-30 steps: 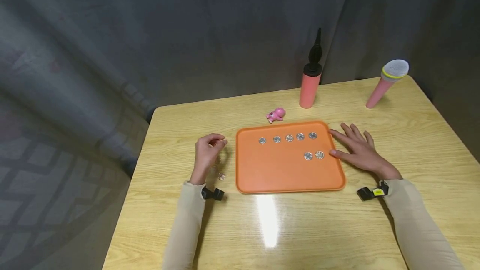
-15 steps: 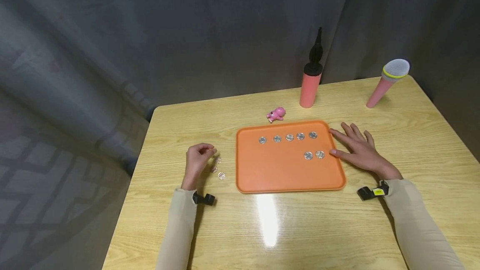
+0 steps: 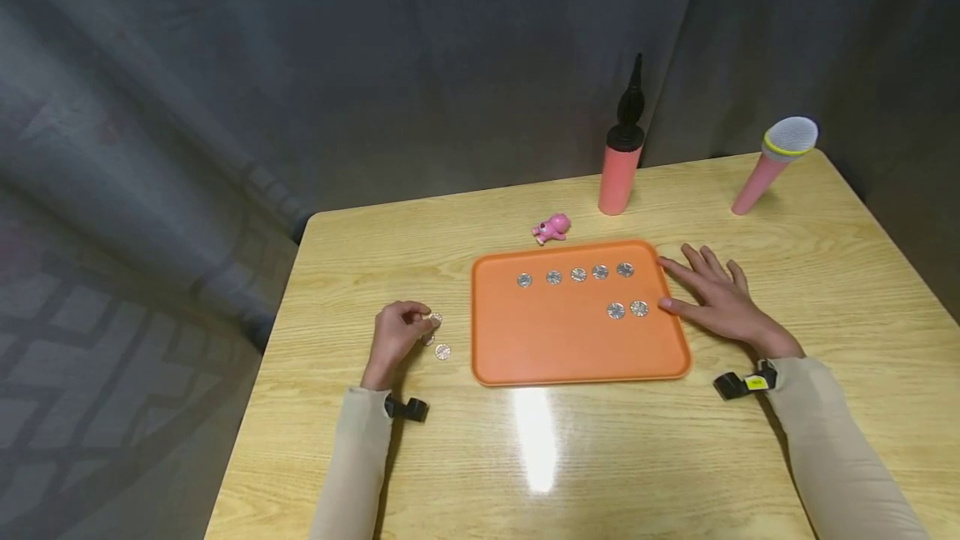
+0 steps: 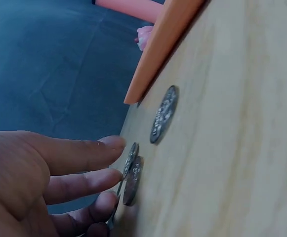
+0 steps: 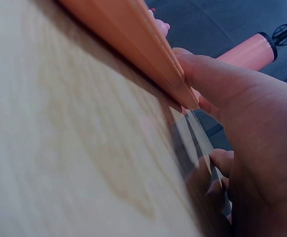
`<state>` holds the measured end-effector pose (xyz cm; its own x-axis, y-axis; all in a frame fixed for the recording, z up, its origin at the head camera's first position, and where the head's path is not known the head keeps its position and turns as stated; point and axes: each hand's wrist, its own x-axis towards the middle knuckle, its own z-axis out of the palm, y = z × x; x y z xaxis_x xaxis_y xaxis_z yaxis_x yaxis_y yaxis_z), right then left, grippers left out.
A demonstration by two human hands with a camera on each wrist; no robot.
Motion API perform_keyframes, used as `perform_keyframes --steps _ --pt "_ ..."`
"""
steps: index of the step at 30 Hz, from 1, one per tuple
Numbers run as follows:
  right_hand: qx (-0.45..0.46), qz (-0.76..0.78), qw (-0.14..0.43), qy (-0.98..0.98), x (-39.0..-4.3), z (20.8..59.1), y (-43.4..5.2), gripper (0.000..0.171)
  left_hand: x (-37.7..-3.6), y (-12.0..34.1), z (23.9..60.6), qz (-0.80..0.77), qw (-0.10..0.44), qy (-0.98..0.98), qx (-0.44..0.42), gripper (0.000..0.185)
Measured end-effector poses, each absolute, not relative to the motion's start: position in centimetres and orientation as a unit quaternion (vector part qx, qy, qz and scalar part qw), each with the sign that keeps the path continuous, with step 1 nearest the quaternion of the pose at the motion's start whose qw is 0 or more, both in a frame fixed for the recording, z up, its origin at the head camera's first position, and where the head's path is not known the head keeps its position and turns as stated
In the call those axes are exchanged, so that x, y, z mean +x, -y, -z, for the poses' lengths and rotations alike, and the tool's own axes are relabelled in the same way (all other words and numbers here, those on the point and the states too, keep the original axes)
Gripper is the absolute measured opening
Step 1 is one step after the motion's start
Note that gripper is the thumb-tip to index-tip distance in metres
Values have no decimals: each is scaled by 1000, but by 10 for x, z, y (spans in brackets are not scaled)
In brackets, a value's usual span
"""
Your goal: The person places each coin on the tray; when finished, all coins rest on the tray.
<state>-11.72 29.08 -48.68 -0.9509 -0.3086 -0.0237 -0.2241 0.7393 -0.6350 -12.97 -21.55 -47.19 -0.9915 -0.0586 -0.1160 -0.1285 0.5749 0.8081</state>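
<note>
Silver coins [image 4: 131, 170] at left hand [image 4: 39, 185] fingertips, wrist-view only.

Pale wooden table [image 3: 862, 273]; dark grey curtain [image 3: 375, 65] behind.

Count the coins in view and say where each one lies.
10. Five in the tray's back row, two nearer the right hand, three on the table by the left hand, whose fingers may hide more.

**Colours and patterns on the worktop**

Tray [image 3: 570, 357]: plain orange. Coins [image 3: 578, 275]: silver, with radial markings. Worktop [image 3: 525, 457]: pale yellow wood grain. Toy pig [image 3: 552, 228]: pink. Pump [image 3: 621, 173]: salmon body, black top. Microphone [image 3: 772, 161]: pink handle, yellow-green ring, grey mesh head. Sleeves [image 3: 352, 465]: beige. Curtain [image 3: 375, 65]: dark grey.
</note>
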Motion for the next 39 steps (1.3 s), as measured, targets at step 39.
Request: perform_keyframes --steps 39 --pt "-147 333 61 -929 -118 488 -290 74 -133 218 471 -439 -5 -897 -57 5"
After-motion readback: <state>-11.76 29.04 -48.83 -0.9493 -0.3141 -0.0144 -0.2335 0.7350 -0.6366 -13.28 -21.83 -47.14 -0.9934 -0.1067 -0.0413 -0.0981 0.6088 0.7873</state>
